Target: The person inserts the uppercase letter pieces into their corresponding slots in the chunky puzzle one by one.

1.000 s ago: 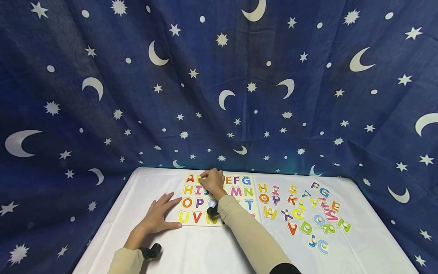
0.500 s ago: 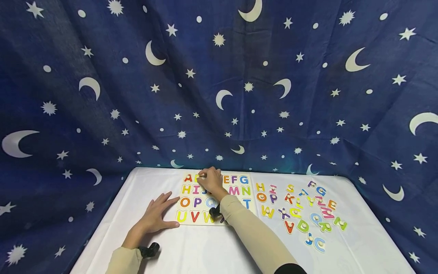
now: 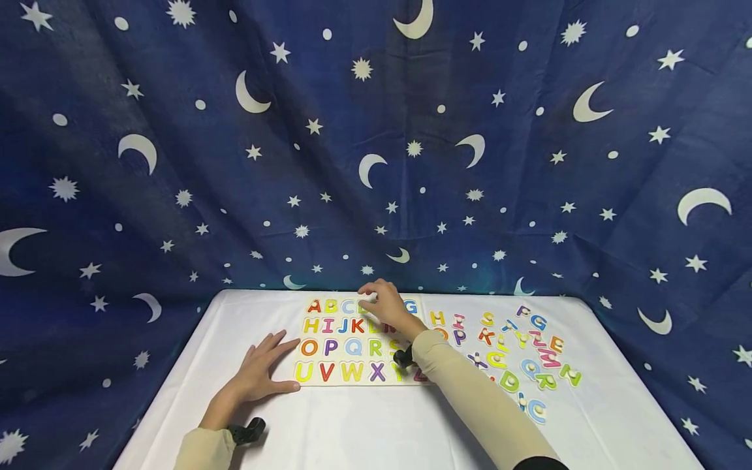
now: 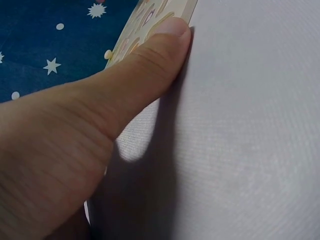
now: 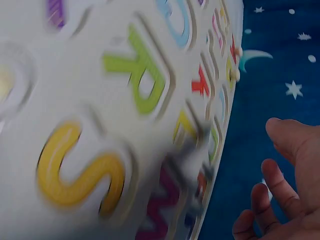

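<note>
A pale alphabet puzzle board (image 3: 364, 383) lies on the white table, its coloured letters in rows. Small knobs stand on the red letter A (image 3: 314, 306) and the yellow-green letter B (image 3: 331, 306) in its top row. My left hand (image 3: 258, 371) rests with spread fingers at the board's left edge; in the left wrist view its thumb (image 4: 155, 55) lies against the board's edge. Above the top row, my right hand (image 3: 392, 310) hovers with loosely bent fingers and nothing between them. It hides some letters around D to F.
Loose knobbed letter pieces are scattered right of the board, among them an orange H (image 3: 437, 318), a green D (image 3: 508, 381), a light blue C (image 3: 536, 410) and a green N (image 3: 570, 375). A dark blue curtain (image 3: 329, 163) with moons and stars hangs behind the table.
My right hand has let go of the letter B, which now shows in the top row, and has moved right. The left hand stays at the board's edge. The head view has shifted slightly.
</note>
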`<state>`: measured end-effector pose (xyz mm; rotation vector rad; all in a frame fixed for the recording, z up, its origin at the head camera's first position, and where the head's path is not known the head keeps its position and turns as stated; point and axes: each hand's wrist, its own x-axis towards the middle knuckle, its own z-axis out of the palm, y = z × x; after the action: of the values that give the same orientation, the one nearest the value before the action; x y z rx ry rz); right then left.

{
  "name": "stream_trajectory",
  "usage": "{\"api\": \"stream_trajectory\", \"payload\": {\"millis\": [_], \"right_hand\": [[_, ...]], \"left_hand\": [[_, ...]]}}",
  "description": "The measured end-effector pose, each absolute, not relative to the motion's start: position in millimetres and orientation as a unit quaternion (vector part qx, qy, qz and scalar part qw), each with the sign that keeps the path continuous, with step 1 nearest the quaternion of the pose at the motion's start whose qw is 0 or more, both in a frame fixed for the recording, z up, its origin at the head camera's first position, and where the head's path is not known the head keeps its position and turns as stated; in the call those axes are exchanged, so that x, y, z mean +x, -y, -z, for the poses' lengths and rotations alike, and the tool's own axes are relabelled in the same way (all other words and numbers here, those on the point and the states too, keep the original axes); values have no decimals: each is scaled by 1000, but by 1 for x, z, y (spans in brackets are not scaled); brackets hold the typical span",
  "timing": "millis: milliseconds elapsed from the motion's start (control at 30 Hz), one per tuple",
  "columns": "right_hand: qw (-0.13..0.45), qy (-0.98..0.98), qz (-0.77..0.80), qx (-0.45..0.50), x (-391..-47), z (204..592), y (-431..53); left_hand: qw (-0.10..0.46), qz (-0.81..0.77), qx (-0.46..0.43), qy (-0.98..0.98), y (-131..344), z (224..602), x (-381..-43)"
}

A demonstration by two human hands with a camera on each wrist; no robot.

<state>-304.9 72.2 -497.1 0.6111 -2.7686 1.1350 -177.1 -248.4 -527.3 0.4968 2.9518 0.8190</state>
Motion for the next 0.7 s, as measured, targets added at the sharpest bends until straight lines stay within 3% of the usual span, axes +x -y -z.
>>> {"api": "stream_trajectory", "payload": {"millis": [700], "right_hand": [[77,902,-368,212,-267,481,-168]], "left_hand": [[26,-264,164,-950,247,531,-179]]}}
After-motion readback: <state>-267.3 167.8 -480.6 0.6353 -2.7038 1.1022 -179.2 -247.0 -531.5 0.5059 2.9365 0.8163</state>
